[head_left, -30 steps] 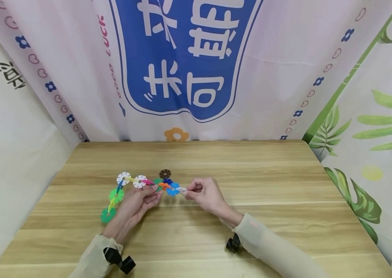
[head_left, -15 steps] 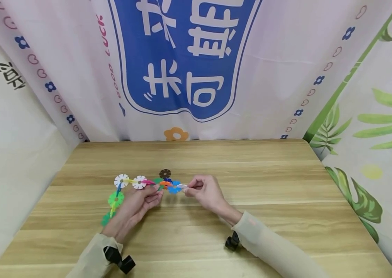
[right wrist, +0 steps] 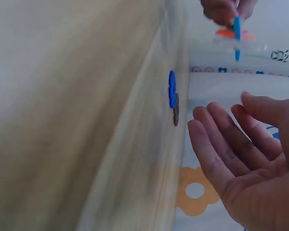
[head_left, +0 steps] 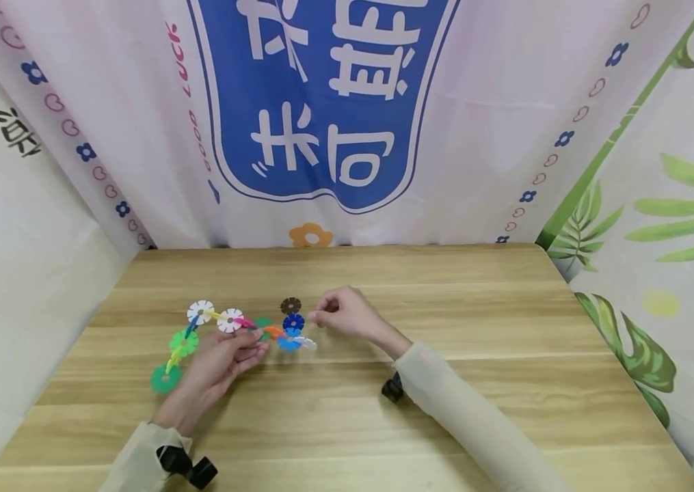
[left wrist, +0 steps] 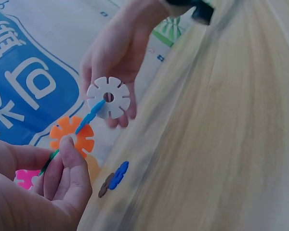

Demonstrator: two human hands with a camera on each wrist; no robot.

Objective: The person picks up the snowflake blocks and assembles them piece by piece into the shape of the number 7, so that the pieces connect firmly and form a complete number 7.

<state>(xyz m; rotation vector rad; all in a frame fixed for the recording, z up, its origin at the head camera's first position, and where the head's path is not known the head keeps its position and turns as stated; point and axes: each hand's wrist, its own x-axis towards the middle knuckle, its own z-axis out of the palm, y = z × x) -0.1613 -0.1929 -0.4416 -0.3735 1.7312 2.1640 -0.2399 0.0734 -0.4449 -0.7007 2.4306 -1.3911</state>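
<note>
My left hand (head_left: 220, 359) holds a chain of slotted plastic snowflake discs, its thumb and fingers pinching a green disc (left wrist: 49, 162). Past the fingers come an orange disc (left wrist: 59, 129), a light blue disc (head_left: 288, 341) and a whitish disc (left wrist: 116, 105) at the chain's end. Toward the left the chain bends through white discs (head_left: 201, 312) and a bright green one (head_left: 183, 343) to a darker green disc (head_left: 165, 379). My right hand (head_left: 349, 313) holds nothing, its fingers loosely bent and apart from the chain. Beside it on the table lie a dark blue disc (head_left: 294, 322) and a brown disc (head_left: 290, 305).
The wooden table (head_left: 476, 301) extends to both sides of the hands. A printed curtain (head_left: 476, 137) hangs behind its back edge. Black camera mounts (head_left: 187, 466) sit on the wrists.
My right hand has let go of the whitish end disc and moved up toward the loose dark blue and brown discs. My left hand has shifted left with the chain, uncovering the dark blue disc.
</note>
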